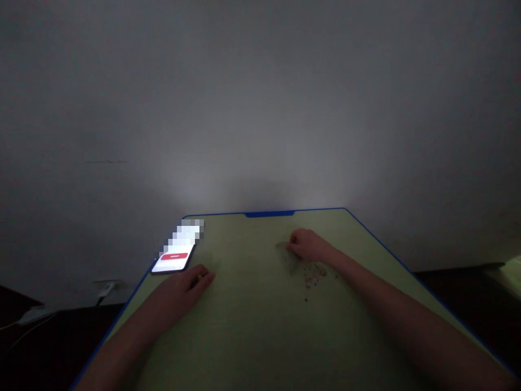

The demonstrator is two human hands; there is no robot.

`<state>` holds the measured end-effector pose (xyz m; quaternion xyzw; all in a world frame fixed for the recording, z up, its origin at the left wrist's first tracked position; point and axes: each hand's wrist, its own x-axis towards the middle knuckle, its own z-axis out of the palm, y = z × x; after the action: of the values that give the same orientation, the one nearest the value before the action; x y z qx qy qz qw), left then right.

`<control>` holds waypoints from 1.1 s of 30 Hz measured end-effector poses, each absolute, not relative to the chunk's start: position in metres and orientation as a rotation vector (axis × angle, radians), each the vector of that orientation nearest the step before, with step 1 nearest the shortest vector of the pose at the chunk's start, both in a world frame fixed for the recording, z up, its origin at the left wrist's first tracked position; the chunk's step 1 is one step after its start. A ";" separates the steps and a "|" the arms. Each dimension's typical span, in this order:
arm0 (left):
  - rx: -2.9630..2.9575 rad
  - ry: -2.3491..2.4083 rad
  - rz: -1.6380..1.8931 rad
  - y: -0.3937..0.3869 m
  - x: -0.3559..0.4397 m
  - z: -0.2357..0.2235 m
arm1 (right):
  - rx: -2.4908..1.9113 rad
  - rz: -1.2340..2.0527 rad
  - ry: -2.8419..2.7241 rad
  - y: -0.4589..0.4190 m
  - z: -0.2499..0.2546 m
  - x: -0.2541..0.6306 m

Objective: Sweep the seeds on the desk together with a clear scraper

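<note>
I look down at a pale green table (252, 326) with a blue rim in a dim room. My left hand (185, 282) rests palm down on the table, fingers curled loosely, just below a lit phone (174, 259) with a red bar on its screen. My right hand (307, 245) sits farther back, fingers bunched on the edge of a thin clear piece (288, 259) that lies flat on the table. A small scatter of dark crumbs (314, 276) lies beside that wrist.
A plain grey wall (260, 108) rises behind the table. On the dark floor at the left lie a white plug and cable (106, 287). A pale green surface (513, 270) shows at the far right edge.
</note>
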<state>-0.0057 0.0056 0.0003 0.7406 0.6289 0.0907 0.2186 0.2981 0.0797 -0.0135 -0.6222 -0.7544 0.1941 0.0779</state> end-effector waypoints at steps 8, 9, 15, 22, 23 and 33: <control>2.088 1.709 0.276 0.010 -0.012 -0.008 | -2.024 0.767 -1.993 0.049 -0.016 0.386; 2.089 1.706 0.277 0.011 -0.012 -0.008 | -2.021 0.790 -1.963 0.044 -0.015 0.392; 2.061 1.717 0.257 0.012 -0.011 -0.005 | -1.882 0.886 -1.903 0.022 -0.005 0.380; 2.043 1.756 0.240 0.013 -0.011 -0.004 | -1.761 0.861 -1.987 0.014 -0.021 0.341; 2.041 1.760 0.232 0.013 -0.012 -0.005 | -1.773 0.853 -1.985 0.014 -0.023 0.346; 2.039 1.734 0.269 0.013 -0.013 -0.006 | -1.919 0.713 -1.869 0.013 -0.012 0.443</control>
<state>-0.0129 0.0134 -0.0056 0.7388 0.6283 0.0974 0.2236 0.4427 0.0128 -0.0120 -0.6806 -0.6626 0.2528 0.1838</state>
